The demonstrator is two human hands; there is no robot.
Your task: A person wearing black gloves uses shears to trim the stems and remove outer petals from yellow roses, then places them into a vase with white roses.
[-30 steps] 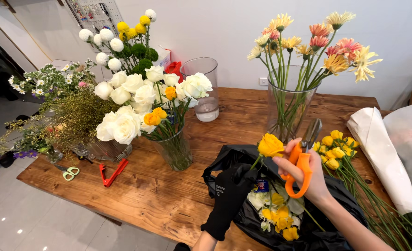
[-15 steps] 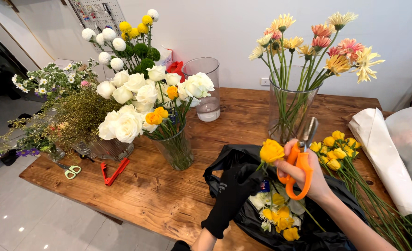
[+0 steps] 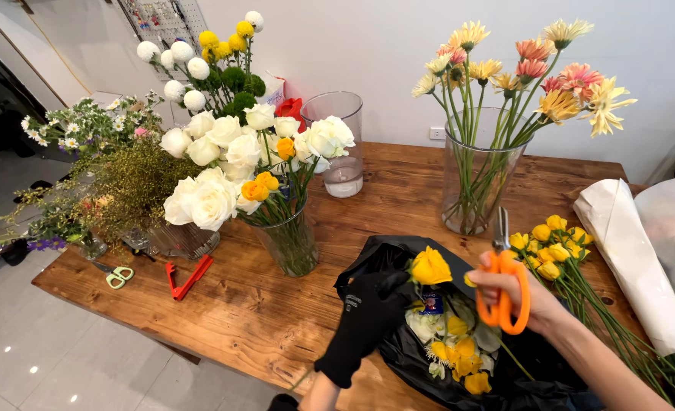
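My left hand point(image 3: 364, 316) wears a black glove and grips the stem of a yellow rose point(image 3: 429, 266), whose bloom stands just above my fingers. My right hand point(image 3: 516, 301) is bare and holds orange-handled scissors point(image 3: 502, 285) with the blades pointing up, a little to the right of the bloom. Both hands hover over an open black plastic bag point(image 3: 398, 255) that holds yellow and white flower scraps point(image 3: 455, 354).
On the wooden table point(image 3: 276, 320) stand a glass vase of white and orange roses point(image 3: 288, 240), a tall vase of gerberas point(image 3: 478, 179) and an almost empty glass vase point(image 3: 341, 152). Yellow rosebuds point(image 3: 550, 243) and white wrapped bundles point(image 3: 630, 251) lie right. Green scissors point(image 3: 113, 275) and a red tool point(image 3: 186, 278) lie left.
Both hands with the rose and scissors have stayed nearly in place; the rose bloom has sunk slightly toward the bag.
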